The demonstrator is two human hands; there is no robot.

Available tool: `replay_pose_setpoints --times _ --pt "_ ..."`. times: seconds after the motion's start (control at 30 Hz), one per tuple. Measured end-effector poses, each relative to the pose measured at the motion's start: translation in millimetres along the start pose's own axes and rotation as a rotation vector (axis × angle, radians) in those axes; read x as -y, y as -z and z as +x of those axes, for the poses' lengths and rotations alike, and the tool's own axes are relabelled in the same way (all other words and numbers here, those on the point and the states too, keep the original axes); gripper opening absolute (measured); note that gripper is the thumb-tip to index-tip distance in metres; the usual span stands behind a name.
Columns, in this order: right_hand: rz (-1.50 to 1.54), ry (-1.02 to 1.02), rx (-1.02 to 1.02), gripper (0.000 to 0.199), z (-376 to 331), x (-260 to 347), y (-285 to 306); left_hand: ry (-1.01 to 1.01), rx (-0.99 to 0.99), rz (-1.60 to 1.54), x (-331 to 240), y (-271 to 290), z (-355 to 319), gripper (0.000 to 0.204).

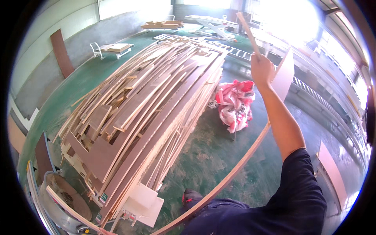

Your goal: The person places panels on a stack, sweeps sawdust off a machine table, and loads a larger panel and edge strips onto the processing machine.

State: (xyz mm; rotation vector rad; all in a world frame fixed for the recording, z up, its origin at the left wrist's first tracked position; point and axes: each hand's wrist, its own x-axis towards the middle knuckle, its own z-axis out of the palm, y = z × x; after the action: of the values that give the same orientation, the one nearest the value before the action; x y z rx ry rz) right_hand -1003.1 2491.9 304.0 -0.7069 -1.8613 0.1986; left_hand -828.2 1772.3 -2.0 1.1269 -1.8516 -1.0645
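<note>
My right hand (pixel 261 69) is raised at the upper right, its fingers closed round a narrow wooden strip (pixel 247 32). One end of the strip points up and away, past the fist. Beyond the forearm, a long wooden strip (pixel 231 175) runs down across the front of my body to the lower edge. Whether it is the same piece is hidden by my hand and arm. At the lower left another narrow strip (pixel 64 205) slants in over a round metal drum (pixel 76 196). My left hand does not show.
A large heap of loose boards and strips (pixel 137 117) fills the left and middle. Right of it lies a crumpled red and white plastic bundle (pixel 235 103). A low trolley (pixel 116 48), a scissor lift table (pixel 211 25) and a roller conveyor (pixel 235 51) stand farther back. A pale board (pixel 332 172) leans at right.
</note>
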Motion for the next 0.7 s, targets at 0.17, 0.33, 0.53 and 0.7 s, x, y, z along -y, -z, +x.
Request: replay_pose_setpoints --times 0.17,0.33,0.53,0.7 --pt "0.081 -0.006 0.102 0.038 20.9 -8.3 -120.6 -0.125 -0.027 0.115 -2.9 -32.7 -27.3 0.060" --pt "0.117 0.012 0.142 0.036 29.5 -12.2 -247.1 -0.110 -0.003 0.336 0.6 -96.0 -37.9 0.056" --pt "0.203 -0.026 0.293 0.032 29.4 -10.5 -388.2 -0.671 -0.007 1.312 9.1 -135.8 -31.9 0.049" --pt "0.257 -0.056 0.385 0.032 13.9 -10.5 -479.3 -0.363 0.040 0.951 -55.5 -148.7 -33.6 0.038"
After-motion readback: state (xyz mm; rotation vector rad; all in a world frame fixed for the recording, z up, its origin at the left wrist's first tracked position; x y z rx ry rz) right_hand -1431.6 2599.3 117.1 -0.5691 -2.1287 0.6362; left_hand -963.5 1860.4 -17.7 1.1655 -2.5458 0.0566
